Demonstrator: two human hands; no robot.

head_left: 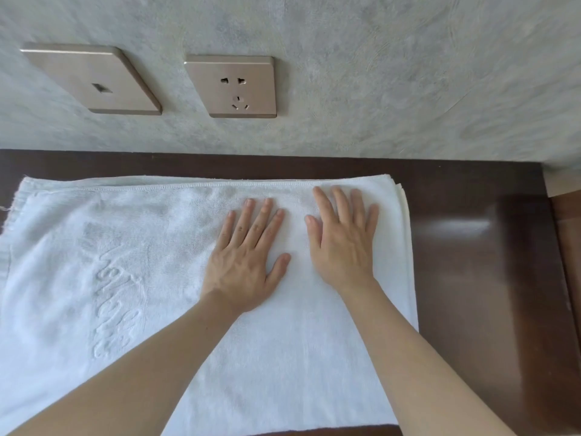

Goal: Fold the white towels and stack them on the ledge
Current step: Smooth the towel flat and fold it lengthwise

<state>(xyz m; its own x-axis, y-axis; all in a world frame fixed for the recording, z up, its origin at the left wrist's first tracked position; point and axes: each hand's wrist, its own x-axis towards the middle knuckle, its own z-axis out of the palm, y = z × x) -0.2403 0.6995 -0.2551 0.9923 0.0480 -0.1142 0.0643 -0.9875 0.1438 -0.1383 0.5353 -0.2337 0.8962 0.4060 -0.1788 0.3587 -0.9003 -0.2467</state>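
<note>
Your white terry towel (176, 278) lies spread flat on the dark brown polished wooden ledge (478, 262), covering its left and middle and running off the left edge of view; its far hem lies just short of the ledge's back edge, and its right edge, where several folded layers show, stops well short of the ledge's right end. An embossed script band runs across the towel's left part. Your left hand (245, 262) lies palm down on the towel right of its middle, fingers straight and slightly spread, thumb out to the right, grasping nothing. Your right hand (342, 243) lies flat just beside it, nearer the towel's right edge, fingers straight and pointing toward the back hem, likewise released and only pressing on the cloth. Both bare forearms reach in from the near edge. Behind the ledge rises a mottled grey plaster wall (393, 73) carrying two brushed-metal plates: a square power socket (235, 86) and, left of it, a plate with one small slot (94, 80)
</note>
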